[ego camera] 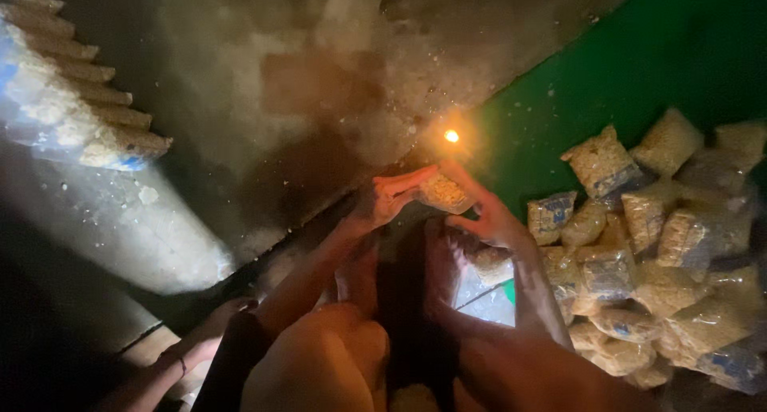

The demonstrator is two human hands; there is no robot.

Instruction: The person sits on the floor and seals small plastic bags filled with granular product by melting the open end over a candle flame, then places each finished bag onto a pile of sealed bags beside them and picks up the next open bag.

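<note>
Both hands, left hand (389, 200) and right hand (489, 214), pinch a snack packet (442, 192) near a flame (451, 136).

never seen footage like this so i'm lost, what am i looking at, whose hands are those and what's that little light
This is a single view from a camera worn on a person's head, looking down at their own bare hands; no machine is involved. The left hand and right hand together hold a small clear packet of pale yellow snack pieces up next to a small flame. To the right, a pile of filled packets lies on a green surface. The person's knees show at the bottom. At lower left another person's hand rests. The room is dark.
</note>
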